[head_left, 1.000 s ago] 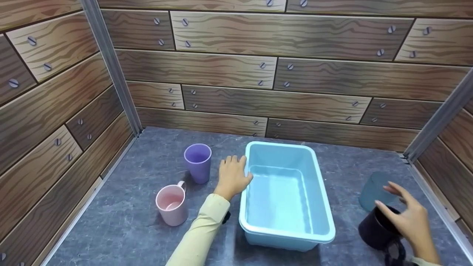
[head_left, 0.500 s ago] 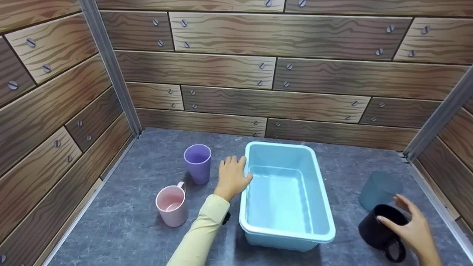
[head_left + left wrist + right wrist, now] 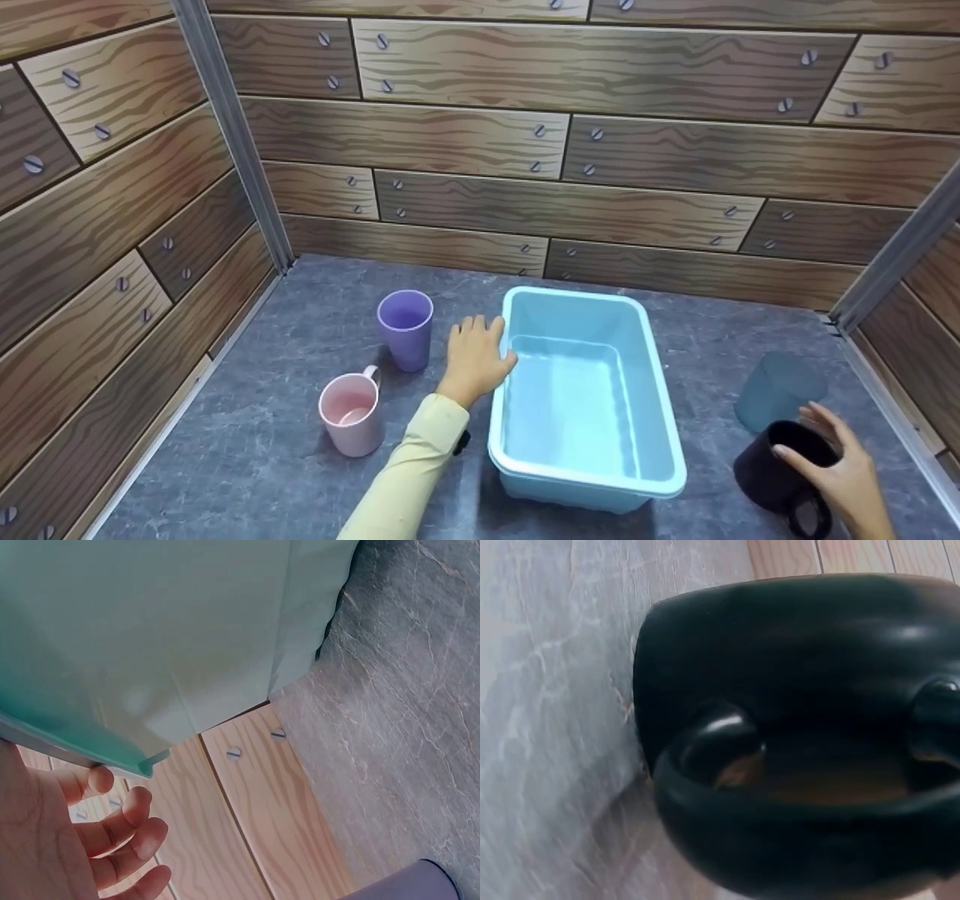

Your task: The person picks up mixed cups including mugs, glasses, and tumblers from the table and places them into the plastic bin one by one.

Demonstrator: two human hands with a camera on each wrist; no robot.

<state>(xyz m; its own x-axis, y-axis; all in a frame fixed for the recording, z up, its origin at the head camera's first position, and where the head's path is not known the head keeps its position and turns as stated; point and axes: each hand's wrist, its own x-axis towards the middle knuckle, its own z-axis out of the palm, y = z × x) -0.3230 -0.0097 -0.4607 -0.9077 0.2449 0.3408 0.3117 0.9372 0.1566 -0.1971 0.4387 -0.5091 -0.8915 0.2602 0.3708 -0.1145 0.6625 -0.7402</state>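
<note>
A light blue plastic tub (image 3: 570, 390) stands in the middle of the table. My left hand (image 3: 476, 360) holds its left rim, with the thumb over the inner side and the fingers outside; the left wrist view shows these fingers (image 3: 124, 829) loosely bent below the rim. On the right, my right hand (image 3: 844, 472) grips a black mug (image 3: 765, 472) around its top, thumb at the near rim and fingers at the far side. That mug's handle (image 3: 817, 832) faces the right wrist camera, where no fingers can be made out. The mug appears to stand on the table.
A translucent blue-grey cup (image 3: 776, 390) stands just behind the black mug. Left of the tub are a purple cup (image 3: 409, 337) and a pink mug (image 3: 352, 420). Wood-patterned walls (image 3: 480, 142) enclose the grey table (image 3: 247, 420) at the back and both sides.
My right hand has come down from above the black mug, and its thumb and fingers have settled at the rim. The left hand has stayed on the tub. The head view has shifted slightly.
</note>
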